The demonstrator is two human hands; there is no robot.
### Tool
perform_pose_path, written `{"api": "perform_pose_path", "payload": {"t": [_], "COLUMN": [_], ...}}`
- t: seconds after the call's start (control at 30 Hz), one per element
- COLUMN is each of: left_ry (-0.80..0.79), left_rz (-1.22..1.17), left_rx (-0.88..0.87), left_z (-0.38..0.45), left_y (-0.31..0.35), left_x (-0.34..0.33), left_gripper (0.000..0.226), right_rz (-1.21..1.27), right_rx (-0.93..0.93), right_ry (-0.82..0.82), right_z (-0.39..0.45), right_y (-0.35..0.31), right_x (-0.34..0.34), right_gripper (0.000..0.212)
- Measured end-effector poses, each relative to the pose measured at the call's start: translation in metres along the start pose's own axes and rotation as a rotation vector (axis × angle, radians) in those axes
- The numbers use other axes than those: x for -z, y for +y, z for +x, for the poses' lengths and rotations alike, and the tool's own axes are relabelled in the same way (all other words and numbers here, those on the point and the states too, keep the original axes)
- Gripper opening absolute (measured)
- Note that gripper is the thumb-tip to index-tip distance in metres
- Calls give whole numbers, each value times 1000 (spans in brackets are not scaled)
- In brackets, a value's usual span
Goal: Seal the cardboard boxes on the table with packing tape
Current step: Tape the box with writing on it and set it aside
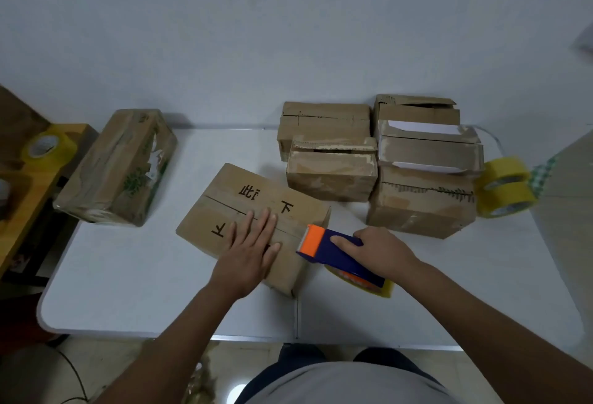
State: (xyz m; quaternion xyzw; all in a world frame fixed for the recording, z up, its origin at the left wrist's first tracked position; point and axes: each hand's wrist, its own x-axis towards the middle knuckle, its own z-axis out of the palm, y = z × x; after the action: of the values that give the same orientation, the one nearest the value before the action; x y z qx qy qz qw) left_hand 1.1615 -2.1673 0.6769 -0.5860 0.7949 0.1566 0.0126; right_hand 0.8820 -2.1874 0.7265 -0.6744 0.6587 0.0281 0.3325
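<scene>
Left hand [248, 243] presses flat, fingers spread, on the brown cardboard box [224, 208]; right hand [382, 251] grips the blue-and-orange tape dispenser [333, 251] at its edge.

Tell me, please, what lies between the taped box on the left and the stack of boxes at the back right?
In the head view, only bare white table separates the taped box from the stack; the box under the left hand sits nearer the camera.

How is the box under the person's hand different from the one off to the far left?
The near box is plain brown with black characters and a bare seam; the left box has green print and looks glossy with tape. The left hand presses flat on the near box; nothing touches the left box. Both are cardboard and lie on the white table.
</scene>
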Motion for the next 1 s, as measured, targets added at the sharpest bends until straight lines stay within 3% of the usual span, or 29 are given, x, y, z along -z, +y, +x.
{"api": "perform_pose_path", "payload": {"t": [0.23, 0.4, 0.53, 0.8, 1.0], "left_ry": [-24, -40, 40, 69, 92], "left_rz": [107, -21, -67, -26, -14], "left_rx": [-35, 138, 183, 194, 202], "left_z": [20, 25, 17, 16, 19], "left_y": [-71, -42, -31, -33, -35], "left_x": [31, 38, 17, 12, 7], "left_gripper": [77, 57, 64, 71, 77], "right_rz": [166, 293, 459, 446, 359], "right_rx": [-21, -21, -27, 110, 52], "right_ry": [-86, -168, -250, -127, -93], "right_z": [22, 25, 18, 13, -8], "right_y": [-52, -61, -55, -49, -9], "right_x": [-25, -35, -39, -39, -40], "right_gripper": [58, 54, 51, 43, 38]}}
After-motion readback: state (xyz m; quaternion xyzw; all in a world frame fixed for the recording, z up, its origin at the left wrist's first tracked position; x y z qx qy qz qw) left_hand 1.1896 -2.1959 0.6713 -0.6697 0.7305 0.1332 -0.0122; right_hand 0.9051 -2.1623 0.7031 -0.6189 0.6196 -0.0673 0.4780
